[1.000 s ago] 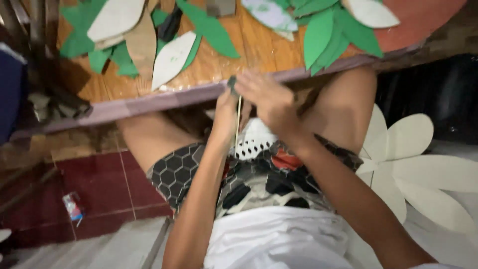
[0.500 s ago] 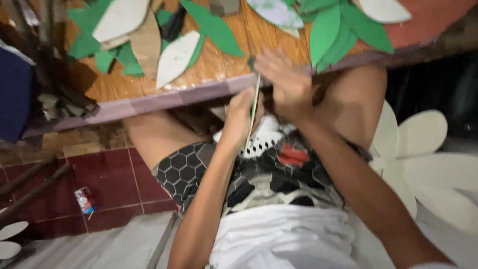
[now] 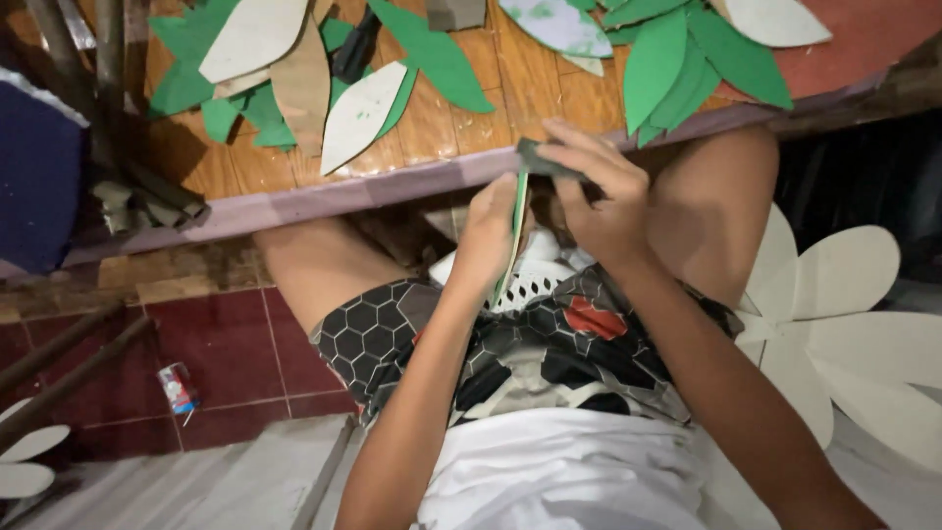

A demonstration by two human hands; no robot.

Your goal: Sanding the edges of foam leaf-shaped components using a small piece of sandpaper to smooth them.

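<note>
I am holding a thin green leaf piece (image 3: 512, 236) on its edge over my lap, my left grip (image 3: 488, 236) clamped on it. My right grip (image 3: 599, 196) is pinching a dark tool (image 3: 545, 160) at its top, near the wooden surface (image 3: 461, 118).

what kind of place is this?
Probably a home craft corner, not a factory. A wooden table holds green and white leaf cutouts, a big white flower cutout lies on the floor, and red floor tiles show below.

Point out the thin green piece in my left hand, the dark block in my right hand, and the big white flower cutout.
thin green piece (image 3: 514, 231), head view, edge-on middle
dark block (image 3: 542, 160), head view, left end
white flower cutout (image 3: 844, 294), head view, upper petal
</note>
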